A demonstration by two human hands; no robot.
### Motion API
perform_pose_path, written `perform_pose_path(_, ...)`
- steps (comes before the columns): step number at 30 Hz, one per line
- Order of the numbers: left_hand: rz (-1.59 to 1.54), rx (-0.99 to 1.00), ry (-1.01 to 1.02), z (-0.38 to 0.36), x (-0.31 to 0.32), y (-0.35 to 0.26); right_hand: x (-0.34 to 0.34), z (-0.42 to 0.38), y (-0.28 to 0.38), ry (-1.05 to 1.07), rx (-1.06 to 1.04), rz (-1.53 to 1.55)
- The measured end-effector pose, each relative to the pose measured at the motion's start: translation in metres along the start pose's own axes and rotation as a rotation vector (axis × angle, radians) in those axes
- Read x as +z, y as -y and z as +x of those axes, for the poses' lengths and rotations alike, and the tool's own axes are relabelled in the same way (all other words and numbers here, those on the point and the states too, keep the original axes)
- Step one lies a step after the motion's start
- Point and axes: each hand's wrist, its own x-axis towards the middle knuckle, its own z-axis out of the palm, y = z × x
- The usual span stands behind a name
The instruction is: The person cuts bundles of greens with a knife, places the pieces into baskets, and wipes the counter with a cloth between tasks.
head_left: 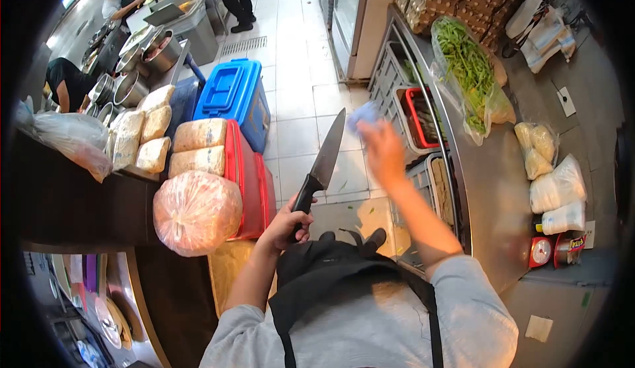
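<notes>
My left hand grips the black handle of a large chef's knife, blade pointing up and away over the tiled floor. Further forward, my right hand is raised and blurred. It holds a small pale blue cloth close to the knife's tip. I cannot tell whether the cloth touches the blade. My grey sleeves and black apron fill the bottom of the view.
A steel counter on the right carries a bag of green vegetables, bagged white food and a small red scale. On the left are red bins, a blue cooler, bagged goods and pots. People work at the far end.
</notes>
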Motion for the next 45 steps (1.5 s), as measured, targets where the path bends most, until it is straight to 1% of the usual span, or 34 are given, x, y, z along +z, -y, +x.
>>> perform_pose_path(1, 0.014, 0.000, 0.012, 0.005, 0.002, -0.002, 0.002, -0.013, 0.017, 0.077, -0.061, 0.060)
perform_pose_path(3, 0.048, -0.026, 0.051, 0.011, 0.010, -0.006, 0.000, -0.031, 0.057, 0.184, -0.250, 0.235)
perform_pose_path(4, 0.111, -0.028, 0.043, 0.011, 0.013, -0.008, 0.006, -0.033, 0.042, 0.182, -0.178, 0.146)
perform_pose_path(6, 0.237, -0.033, 0.022, 0.009, 0.013, -0.011, 0.025, -0.037, -0.011, 0.175, -0.031, -0.023)
perform_pose_path(7, 0.344, -0.046, 0.037, 0.006, 0.010, -0.012, 0.022, -0.029, -0.040, 0.236, 0.171, -0.105)
perform_pose_path(8, 0.623, 0.066, -0.060, 0.002, 0.010, -0.010, 0.014, -0.024, -0.065, 0.301, 0.378, -0.183)
perform_pose_path(10, 1.163, 0.322, -0.249, 0.001, 0.019, -0.008, -0.016, -0.009, -0.078, 0.011, 0.414, -0.161)
perform_pose_path(11, 1.341, 0.400, -0.365, 0.001, 0.029, -0.011, -0.028, -0.007, -0.069, -0.059, 0.400, -0.112)
perform_pose_path(13, 1.548, 0.654, -0.491, 0.014, 0.031, -0.008, -0.047, 0.006, -0.036, -0.204, 0.364, -0.011)
perform_pose_path(14, 1.648, 0.789, -0.556, 0.022, 0.030, -0.007, -0.046, 0.006, -0.018, -0.117, 0.254, 0.059)
perform_pose_path(15, 1.708, 0.790, -0.598, 0.030, 0.028, -0.007, -0.041, 0.000, 0.003, -0.034, 0.147, 0.128)
perform_pose_path(17, 1.788, 0.905, -0.651, 0.041, 0.030, -0.008, -0.018, -0.025, 0.037, 0.244, -0.032, 0.099)
perform_pose_path(18, 1.826, 0.962, -0.670, 0.045, 0.032, -0.007, -0.013, -0.029, 0.049, 0.194, -0.097, 0.119)
perform_pose_path(20, 1.846, 1.005, -0.641, 0.044, 0.026, -0.013, -0.013, -0.020, 0.027, 0.232, -0.080, -0.095)
perform_pose_path(22, 1.882, 1.017, -0.605, 0.041, 0.017, -0.009, -0.011, -0.009, -0.033, 0.445, 0.071, -0.288)
perform_pose_path(24, 1.953, 1.003, -0.583, 0.038, 0.009, -0.003, -0.022, -0.006, -0.095, 0.420, 0.200, -0.490)
perform_pose_path(25, 1.943, 1.005, -0.586, 0.035, 0.008, -0.001, -0.030, -0.007, -0.111, 0.324, 0.238, -0.559)
perform_pose_path(26, 1.947, 1.003, -0.596, 0.037, 0.008, -0.002, -0.037, -0.006, -0.113, 0.214, 0.244, -0.529)
perform_pose_path(28, 1.958, 0.984, -0.611, 0.037, 0.005, -0.001, -0.044, 0.000, -0.069, 0.097, 0.173, -0.390)
perform_pose_path(30, 1.989, 0.964, -0.622, 0.042, 0.003, 0.001, -0.022, -0.022, -0.014, 0.247, 0.085, -0.345)
perform_pose_path(31, 2.006, 0.965, -0.633, 0.044, 0.002, 0.000, -0.008, -0.035, 0.010, 0.214, -0.050, -0.129)
perform_pose_path(32, 1.976, 0.953, -0.632, 0.043, 0.003, 0.000, -0.001, -0.046, 0.031, 0.306, -0.182, -0.090)
perform_pose_path(34, 2.000, 0.895, -0.663, 0.037, -0.001, 0.000, 0.009, -0.054, 0.032, 0.244, -0.132, -0.095)
perform_pose_path(36, 1.910, 0.904, -0.642, 0.032, -0.021, 0.009, 0.025, -0.062, -0.031, 0.482, 0.106, -0.294)
perform_pose_path(38, 1.846, 0.845, -0.651, 0.018, -0.035, 0.016, 0.006, -0.070, -0.085, 0.262, 0.172, -0.283)
perform_pose_path(39, 1.790, 0.790, -0.718, 0.012, -0.037, 0.016, 0.007, -0.089, -0.124, 0.217, 0.298, -0.263)
perform_pose_path(40, 1.728, 0.729, -0.776, 0.006, -0.037, 0.015, -0.025, -0.085, -0.123, 0.213, 0.366, -0.389)
perform_pose_path(41, 1.643, 0.693, -0.830, 0.002, -0.036, 0.012, -0.043, -0.100, -0.134, 0.150, 0.460, -0.442)
perform_pose_path(42, 1.624, 0.681, -0.858, 0.001, -0.039, 0.010, -0.073, -0.103, -0.128, 0.095, 0.546, -0.454)
perform_pose_path(43, 1.602, 0.670, -0.886, 0.001, -0.042, 0.008, -0.094, -0.119, -0.137, -0.006, 0.631, -0.419)
perform_pose_path(44, 1.580, 0.657, -0.912, 0.000, -0.044, 0.007, -0.116, -0.130, -0.137, -0.123, 0.623, -0.430)
perform_pose_path(45, 1.562, 0.656, -0.908, 0.001, -0.046, 0.004, -0.135, -0.147, -0.145, -0.209, 0.686, -0.461)
